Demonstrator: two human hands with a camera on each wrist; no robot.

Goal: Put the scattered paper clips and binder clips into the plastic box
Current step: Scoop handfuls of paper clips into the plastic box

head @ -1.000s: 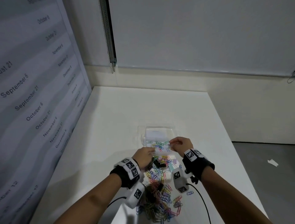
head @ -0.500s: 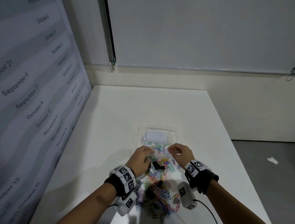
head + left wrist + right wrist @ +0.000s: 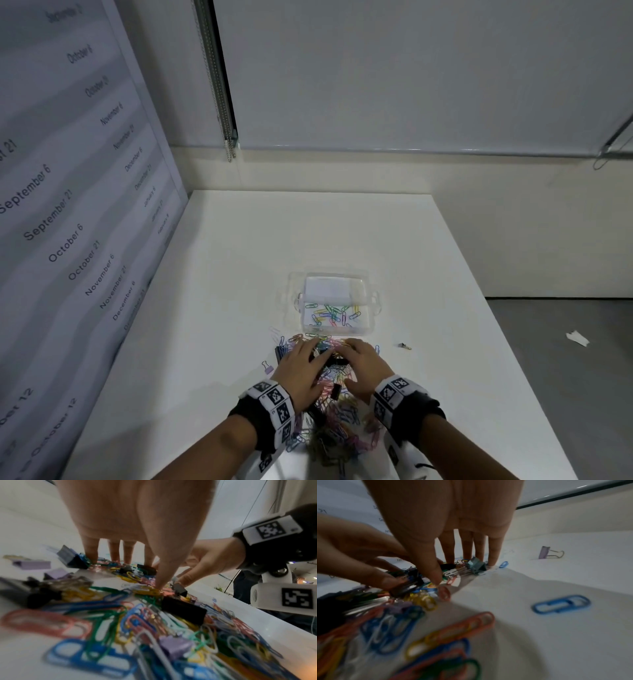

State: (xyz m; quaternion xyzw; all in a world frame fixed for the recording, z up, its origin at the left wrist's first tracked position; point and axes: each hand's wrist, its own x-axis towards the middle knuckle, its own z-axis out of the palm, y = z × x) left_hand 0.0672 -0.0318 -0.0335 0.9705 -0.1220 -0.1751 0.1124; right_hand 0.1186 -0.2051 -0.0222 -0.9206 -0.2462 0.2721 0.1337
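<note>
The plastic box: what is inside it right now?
The plastic box holds a scatter of coloured paper clips on its floor, and something white at its far end. No binder clips show among them. The clear near wall blurs what lies along it.

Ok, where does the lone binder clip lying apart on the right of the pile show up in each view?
Head: the lone binder clip lies by itself, just right of the right hand.
Left wrist: not in it.
Right wrist: upper right, standing apart beyond the little finger.
Shared landmark: the right hand, visible in all three views.
</note>
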